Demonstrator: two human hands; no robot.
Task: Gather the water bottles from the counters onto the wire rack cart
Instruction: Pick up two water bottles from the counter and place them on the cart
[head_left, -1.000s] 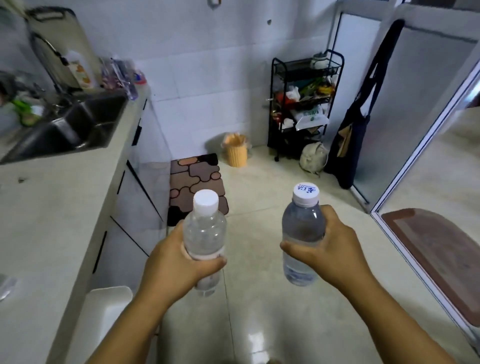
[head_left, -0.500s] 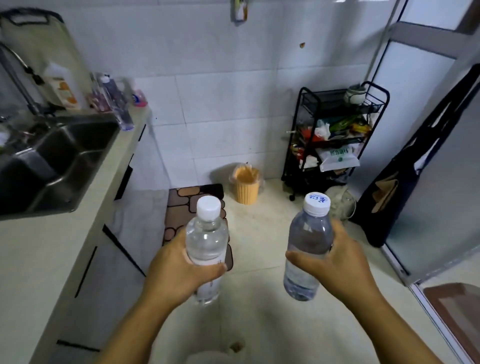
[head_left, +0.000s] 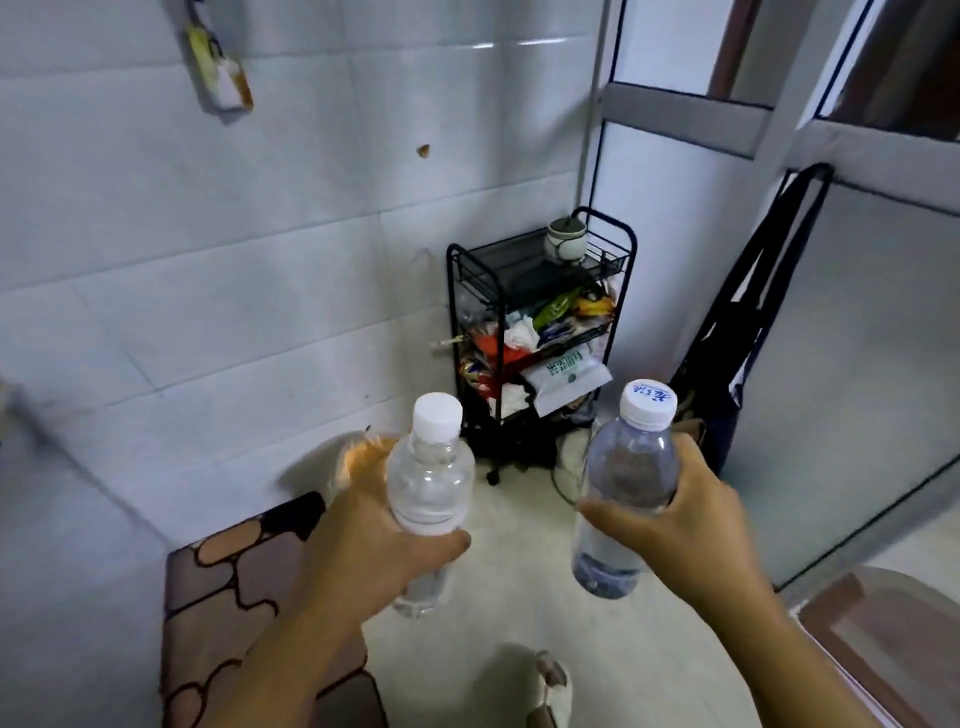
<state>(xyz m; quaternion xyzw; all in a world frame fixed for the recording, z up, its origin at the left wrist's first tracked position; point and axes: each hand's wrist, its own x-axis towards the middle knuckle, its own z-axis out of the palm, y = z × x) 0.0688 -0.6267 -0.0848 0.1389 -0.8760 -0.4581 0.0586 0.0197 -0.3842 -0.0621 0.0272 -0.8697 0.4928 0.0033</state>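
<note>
My left hand (head_left: 374, 551) grips a clear water bottle (head_left: 431, 478) with a plain white cap, held upright. In my right hand (head_left: 691, 525) is a second clear bottle (head_left: 631, 467), its white cap marked with blue writing. Straight ahead in the corner stands the black wire rack cart (head_left: 524, 260). Its top shelf holds only a small ceramic pot (head_left: 566, 241) at the back right. The lower shelves are stuffed with packets and bags. Both bottles are in the air, well short of the cart.
A brown patterned mat (head_left: 228, 582) lies on the floor at lower left. An orange bin (head_left: 353, 457) sits partly hidden behind my left hand. A dark tote bag (head_left: 737, 332) hangs on the door frame right of the cart. My slippered foot (head_left: 553, 691) shows below.
The view has moved forward and turned right. The counter and sink have left the frame and the cart is much nearer. Both hands still hold their bottles upright.
</note>
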